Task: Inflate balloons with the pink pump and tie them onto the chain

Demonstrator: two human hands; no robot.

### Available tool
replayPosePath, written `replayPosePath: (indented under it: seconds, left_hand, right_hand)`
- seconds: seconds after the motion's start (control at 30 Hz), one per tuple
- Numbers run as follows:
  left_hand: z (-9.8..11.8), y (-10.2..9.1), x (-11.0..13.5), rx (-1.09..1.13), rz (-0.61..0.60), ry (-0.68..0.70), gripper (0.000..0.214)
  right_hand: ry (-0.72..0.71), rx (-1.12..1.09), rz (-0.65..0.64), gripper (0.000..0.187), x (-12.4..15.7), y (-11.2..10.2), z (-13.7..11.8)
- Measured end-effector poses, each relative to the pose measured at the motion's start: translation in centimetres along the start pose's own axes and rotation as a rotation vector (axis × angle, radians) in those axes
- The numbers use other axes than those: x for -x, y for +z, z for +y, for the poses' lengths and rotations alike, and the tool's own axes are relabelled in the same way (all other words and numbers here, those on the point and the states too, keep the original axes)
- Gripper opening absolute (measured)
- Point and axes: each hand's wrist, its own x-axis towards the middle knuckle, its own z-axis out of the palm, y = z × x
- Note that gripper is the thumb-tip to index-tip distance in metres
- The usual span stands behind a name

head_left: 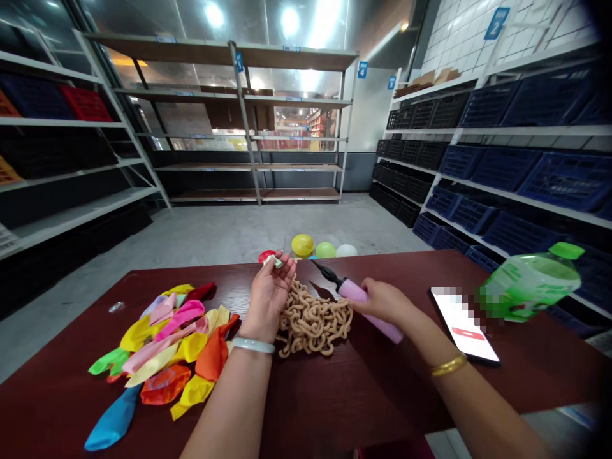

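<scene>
My left hand (275,287) is raised palm up over the table, with a small pale green balloon (273,261), uninflated, held near the thumb. Wrapped round a lilac hand balloon pump (352,292) is my right hand (382,299); the pump's black nozzle points up and left, toward the left hand but apart from it. Between the two hands lies a heap of tan, twisted rope-like pieces (315,319). A pile of flat balloons (186,338) in many colours spreads on the table left of my left forearm.
On the dark red table (315,408), a lit phone (466,328) and a green-capped bottle (530,284) stand at the right. Inflated balloons (303,245) show beyond the far edge. Shelves with crates (502,172) line the right side; a rack (246,115) stands behind.
</scene>
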Motion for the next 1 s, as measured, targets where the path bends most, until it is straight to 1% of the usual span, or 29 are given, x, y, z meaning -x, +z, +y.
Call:
replayPosePath:
  seconds: [0.07,0.17,0.2,0.23,0.3,0.37,0.43,0.5,0.6,0.8,1.0]
  left_hand:
    - [0.3,-0.3,-0.2,-0.006,0.013,0.021,0.014]
    - [0.8,-0.6,-0.6,0.004,0.039,0.055,0.014]
    - [1.0,-0.6,-0.7,0.013,0.043,0.073,0.014]
    - [1.2,-0.7,-0.7,0.024,0.047,0.093,0.014]
    - [1.5,-0.7,-0.8,0.046,0.056,0.129,0.014]
    - [1.7,-0.7,-0.8,0.071,0.059,0.147,0.015]
    - [1.8,-0.7,-0.8,0.097,0.057,0.137,0.015]
    - [1.8,-0.6,-0.7,0.119,0.052,0.131,0.015]
    - [1.8,-0.4,-0.5,0.125,0.04,0.136,0.016]
    - [1.7,0.2,-0.2,0.063,-0.002,0.15,0.017]
    - [0.9,0.1,-0.1,-0.07,-0.055,0.197,0.011]
  right_hand:
    - [-0.079,-0.102,-0.024,0.058,-1.0,-0.9,0.6]
    - [-0.188,-0.251,-0.134,0.049,-2.4,-2.1,0.8]
    - [-0.226,-0.293,-0.145,0.045,-2.7,-2.4,0.7]
    - [-0.266,-0.331,-0.13,0.044,-3.0,-2.6,0.5]
    - [-0.349,-0.389,-0.046,0.045,-3.4,-2.7,-0.2]
    - [-0.429,-0.416,0.037,0.049,-3.2,-2.4,-1.2]
    - [-0.484,-0.388,0.081,0.052,-2.6,-1.6,-2.1]
    - [-0.502,-0.31,0.106,0.053,-1.8,-0.8,-2.7]
    - [-0.485,-0.217,0.085,0.052,-0.9,-0.1,-2.8]
    - [-0.444,-0.146,0.04,0.047,-1.0,-0.2,-2.5]
    - [-0.427,-0.148,0.052,0.048,-1.2,-0.1,-2.6]
